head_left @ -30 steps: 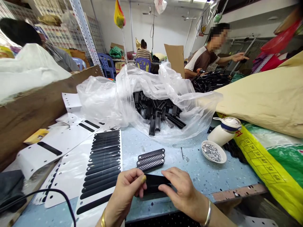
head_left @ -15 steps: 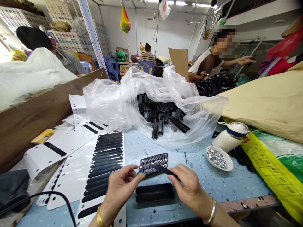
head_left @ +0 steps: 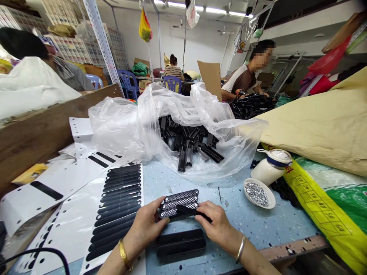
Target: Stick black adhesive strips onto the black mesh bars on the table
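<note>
Several black bars with a mesh pattern [head_left: 179,198] lie side by side on the blue speckled table, small silver studs at their ends. My left hand [head_left: 149,221] has fingers and thumb closed around the left end of these bars. Between the fingers of my right hand [head_left: 215,221] is a flat black strip [head_left: 186,210], its far end over the front mesh bar. Just nearer to me lie two smooth black bars [head_left: 181,243]. Left of my hands, a white backing sheet [head_left: 71,214] carries rows of black round-ended strips [head_left: 119,206].
A clear plastic bag [head_left: 117,122] full of black parts [head_left: 186,141] spreads across the back. To the right stand a bowl of small silver pieces [head_left: 259,194], a white lidded jar [head_left: 266,170] and a yellow printed sack [head_left: 321,206]. A co-worker [head_left: 243,80] sits beyond.
My left hand has closed on the left end of the mesh bars. My right hand has brought the black strip lower over the front bar. The view has shifted slightly rightward.
</note>
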Demonstrator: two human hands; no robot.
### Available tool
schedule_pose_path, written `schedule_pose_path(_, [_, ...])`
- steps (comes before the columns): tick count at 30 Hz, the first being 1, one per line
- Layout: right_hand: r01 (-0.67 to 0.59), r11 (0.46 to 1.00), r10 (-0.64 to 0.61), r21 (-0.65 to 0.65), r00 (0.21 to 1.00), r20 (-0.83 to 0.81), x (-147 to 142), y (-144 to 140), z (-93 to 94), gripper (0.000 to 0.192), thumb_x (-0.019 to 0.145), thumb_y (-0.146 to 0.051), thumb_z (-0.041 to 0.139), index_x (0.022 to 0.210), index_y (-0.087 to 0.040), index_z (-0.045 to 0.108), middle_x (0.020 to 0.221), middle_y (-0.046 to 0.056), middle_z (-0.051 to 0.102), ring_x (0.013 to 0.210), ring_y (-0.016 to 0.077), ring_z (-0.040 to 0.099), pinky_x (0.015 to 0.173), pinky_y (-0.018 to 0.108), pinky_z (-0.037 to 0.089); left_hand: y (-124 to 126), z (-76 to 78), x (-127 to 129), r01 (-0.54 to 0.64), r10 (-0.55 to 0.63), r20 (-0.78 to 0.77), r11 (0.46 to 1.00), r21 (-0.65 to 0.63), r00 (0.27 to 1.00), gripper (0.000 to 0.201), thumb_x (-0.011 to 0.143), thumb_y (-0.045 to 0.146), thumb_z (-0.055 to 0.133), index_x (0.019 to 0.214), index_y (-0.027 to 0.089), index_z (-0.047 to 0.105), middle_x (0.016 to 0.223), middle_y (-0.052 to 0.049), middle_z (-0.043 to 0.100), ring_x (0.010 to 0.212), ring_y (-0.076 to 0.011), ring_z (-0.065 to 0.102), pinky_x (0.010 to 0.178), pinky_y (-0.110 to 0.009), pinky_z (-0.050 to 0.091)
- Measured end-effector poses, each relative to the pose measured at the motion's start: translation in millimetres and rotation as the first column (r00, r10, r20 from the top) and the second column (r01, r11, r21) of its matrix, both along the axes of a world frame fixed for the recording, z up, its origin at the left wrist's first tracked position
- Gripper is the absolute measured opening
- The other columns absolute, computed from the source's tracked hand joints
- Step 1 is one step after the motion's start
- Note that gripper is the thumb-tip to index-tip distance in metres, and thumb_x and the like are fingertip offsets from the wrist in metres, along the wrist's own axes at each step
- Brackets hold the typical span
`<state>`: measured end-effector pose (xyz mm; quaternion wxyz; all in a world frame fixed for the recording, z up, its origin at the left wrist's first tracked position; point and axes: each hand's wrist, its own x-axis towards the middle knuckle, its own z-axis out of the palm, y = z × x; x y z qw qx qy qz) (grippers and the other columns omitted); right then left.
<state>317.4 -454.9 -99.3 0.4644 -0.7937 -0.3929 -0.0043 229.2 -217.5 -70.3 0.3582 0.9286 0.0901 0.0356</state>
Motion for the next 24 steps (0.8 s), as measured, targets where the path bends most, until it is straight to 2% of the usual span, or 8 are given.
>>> schedule_pose_path(3, [0.018,1.000,-0.017,-0.009,0.998,0.058,2,6,0.6,0.015,0.083,-0.012,0.058,0.091,-0.014,0.071,0.088,0.010,0.066,0.081,0.0203,0.063,0.073,0.033,0.052,2,1.5,7,0.006,-0.005,-0.047,1.000,0.017,0.999,0.054,0.071,0.023,0.056,0.124,0.013,0.059,0.080,-0.004,0.070,0.065,-0.0175,0.061,0.066,-0.027,0.045])
schedule_pose_path(10, [0.000,1.000,0.000,-0.001,0.999,0.047,9,2,4.1,0.014,0.084,-0.014,0.059,0.090,-0.016,0.070,0.085,0.008,0.065,0.077,0.0184,0.062,0.071,0.031,0.052,5,-0.1,11,-0.054,0.059,-0.089,0.996,0.065,0.994,0.059,0.070,0.024,0.059,0.127,0.014,0.053,0.071,0.000,0.064,0.064,-0.0174,0.058,0.064,-0.026,0.042])
schedule_pose_path(13, [0.025,0.999,-0.027,0.025,0.998,0.053,13,-2,2.8,0.014,0.085,-0.014,0.058,0.093,-0.016,0.069,0.090,0.009,0.066,0.083,0.0192,0.063,0.074,0.032,0.052,4,-0.7,2,-0.102,0.108,-0.095,0.993,0.062,0.990,0.037,0.069,0.026,0.060,0.104,0.014,0.059,0.069,0.000,0.061,0.062,-0.0161,0.055,0.062,-0.026,0.040])
schedule_pose_path(16, [0.016,0.999,-0.019,0.044,0.998,0.058,16,0,0.8,0.012,0.085,-0.014,0.058,0.093,-0.016,0.068,0.090,0.008,0.067,0.083,0.0187,0.063,0.074,0.031,0.052,1,-1.3,-5,-0.083,0.089,-0.093,0.994,0.067,0.992,0.013,0.072,0.026,0.057,0.081,0.017,0.056,0.064,0.001,0.056,0.060,-0.0153,0.052,0.060,-0.025,0.037])
schedule_pose_path(20, [-0.005,1.000,0.003,0.019,0.997,0.080,15,4,1.9,0.010,0.086,-0.015,0.056,0.089,-0.016,0.066,0.083,0.007,0.065,0.076,0.0179,0.062,0.067,0.030,0.049,-3,-2.9,-8,-0.051,0.053,-0.064,0.999,0.019,0.997,0.009,0.077,0.022,0.051,0.077,0.016,0.057,0.062,0.001,0.055,0.059,-0.0143,0.050,0.060,-0.026,0.035])
schedule_pose_path(24, [-0.057,0.992,0.061,-0.116,0.997,0.037,12,-7,9.0,0.011,0.088,-0.016,0.055,0.083,-0.017,0.065,0.073,0.003,0.061,0.065,0.0152,0.058,0.060,0.028,0.044,-4,-4.2,-11,-0.002,-0.001,-0.050,0.998,-0.058,0.999,0.008,0.077,0.021,0.052,0.074,0.016,0.058,0.060,0.002,0.054,0.057,-0.0130,0.048,0.058,-0.024,0.034])
